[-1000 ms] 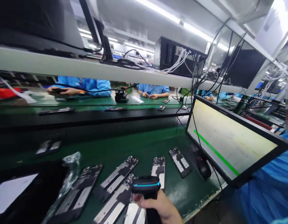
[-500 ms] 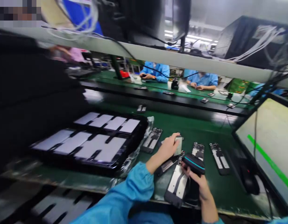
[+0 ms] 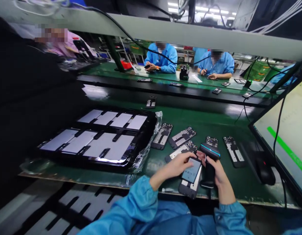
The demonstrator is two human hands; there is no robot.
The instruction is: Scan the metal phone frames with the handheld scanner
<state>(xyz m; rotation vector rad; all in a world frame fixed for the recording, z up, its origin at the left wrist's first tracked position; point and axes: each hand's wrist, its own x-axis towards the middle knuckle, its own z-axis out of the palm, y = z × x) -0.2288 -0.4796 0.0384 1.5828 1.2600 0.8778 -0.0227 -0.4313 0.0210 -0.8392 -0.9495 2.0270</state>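
My left hand (image 3: 175, 165) holds a flat grey battery-like part (image 3: 191, 170) over a phone frame (image 3: 189, 187) lying at the bench's front edge. My right hand (image 3: 218, 173) grips a black handheld scanner (image 3: 209, 156) with a blue band, its head right beside the part. Several open phone frames lie on the green mat just beyond: one (image 3: 162, 135) near the tray, one (image 3: 182, 137) tilted, one (image 3: 233, 151) on the right.
A black tray (image 3: 138, 148) of grey flat parts in clear wrap sits to the left. A mouse (image 3: 265, 170) and a tilted monitor (image 3: 288, 137) stand on the right. Across a dark conveyor (image 3: 165, 101), people in blue coats work at a far bench.
The view swung left and down from the monitor. My left hand came in, picked the grey part off the mat and brought it back beside the scanner.
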